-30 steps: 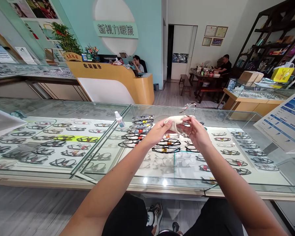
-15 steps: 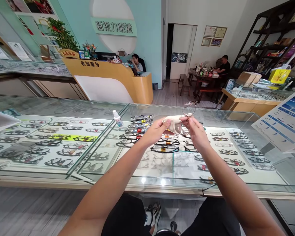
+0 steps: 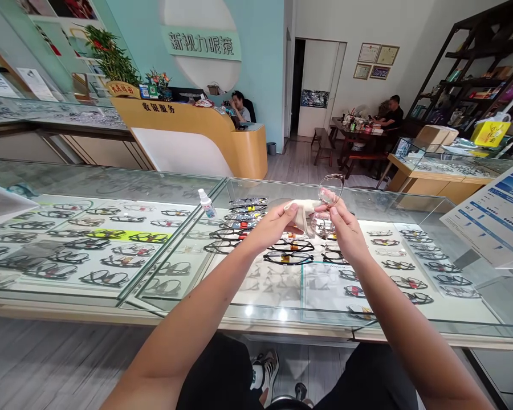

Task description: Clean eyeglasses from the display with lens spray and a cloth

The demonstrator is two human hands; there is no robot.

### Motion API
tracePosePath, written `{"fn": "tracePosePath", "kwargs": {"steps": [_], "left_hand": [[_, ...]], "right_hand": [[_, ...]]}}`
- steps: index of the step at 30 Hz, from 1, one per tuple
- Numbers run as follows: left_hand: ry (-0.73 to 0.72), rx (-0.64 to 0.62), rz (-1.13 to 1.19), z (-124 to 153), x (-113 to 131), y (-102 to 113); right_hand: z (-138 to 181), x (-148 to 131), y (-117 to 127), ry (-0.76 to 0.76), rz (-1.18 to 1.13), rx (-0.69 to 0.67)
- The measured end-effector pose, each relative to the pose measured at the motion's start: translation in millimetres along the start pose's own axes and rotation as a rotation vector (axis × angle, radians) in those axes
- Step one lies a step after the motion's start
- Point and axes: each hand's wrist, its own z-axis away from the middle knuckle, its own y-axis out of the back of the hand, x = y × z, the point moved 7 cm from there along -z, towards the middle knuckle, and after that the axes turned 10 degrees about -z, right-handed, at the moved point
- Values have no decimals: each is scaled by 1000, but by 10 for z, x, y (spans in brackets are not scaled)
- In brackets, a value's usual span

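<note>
1. Glass display counter: spans the area below and to both sides of the hands. Rows of eyeglass frames lie inside it; any lettering on their tags is too small to read.
2. Service counter: stands well beyond the hands, to their left. Dark characters on its front read "收银服务".
3. Wall sign: is mounted beyond the service counter. Raised characters read "新视力眼镜".
4. Printed sheet: stands to the right of the hands. Its blue blocks are visible; its text is not legible.
5. Left hand: grips the cloth between thumb and fingers. Position is nearly the same as half a second ago.
6. Right hand: pinches the eyeglasses at the fingertips; the grip matches the earlier frame.
7. Eyeglasses: are located between the hands, above the display counter, with one lens raised above the right fingertips. Compared with half a second ago, the raised rim leans further right.
8. Cloth: is bunched under the left fingers, beside the eyeglasses. It now hangs slightly lower. Contact with a lens cannot be determined.
9. White bottle: stands left of the left hand, unmoved. Its label is too small to read.
</note>
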Motion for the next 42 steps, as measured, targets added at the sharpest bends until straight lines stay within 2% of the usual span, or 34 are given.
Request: {"fn": "tracePosePath", "kwargs": {"steps": [6, 13, 17, 21, 27, 35, 42], "left_hand": [[-8, -28, 45, 25, 43, -46], [-26, -145, -11, 43, 88, -128], [-47, -186, -122, 55, 136, -155], [-51, -166, -191, 54, 120, -142], [-8, -118, -160, 43, 13, -131], [9, -23, -33, 14, -99, -149], [6, -43, 12, 37, -57, -193]], "right_hand": [[28, 46, -99, -57, 19, -105], [13, 79, -18, -67, -78, -19], [3, 75, -12, -88, -75, -44], [-3, 55, -36, -68, -41, -82], [5, 97, -86, -87, -22, -97], [25, 211, -111, -194, -151, -98], [19, 232, -71, -169, -125, -39]]}}
